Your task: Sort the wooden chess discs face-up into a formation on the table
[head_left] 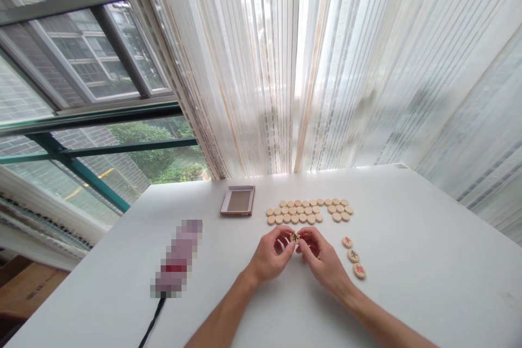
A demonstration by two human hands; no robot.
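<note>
Fingertips of the left hand [269,254] pinch a marked disc [295,238], seemingly for reading; the right hand's [323,262] contact is unclear. Placing it beside the right-hand face-up discs [353,255] would need careful release.

The held disc [295,237] looks like pale wood, smooth and matt, and the rows of discs [299,210] nearby share that finish. I see a smooth white surface [420,261] with a soft sheen, sheer striped cloth in the curtain [261,65], dark metal-looking window frames [61,6], and dull brown cardboard in the corner carton [36,285].
</note>
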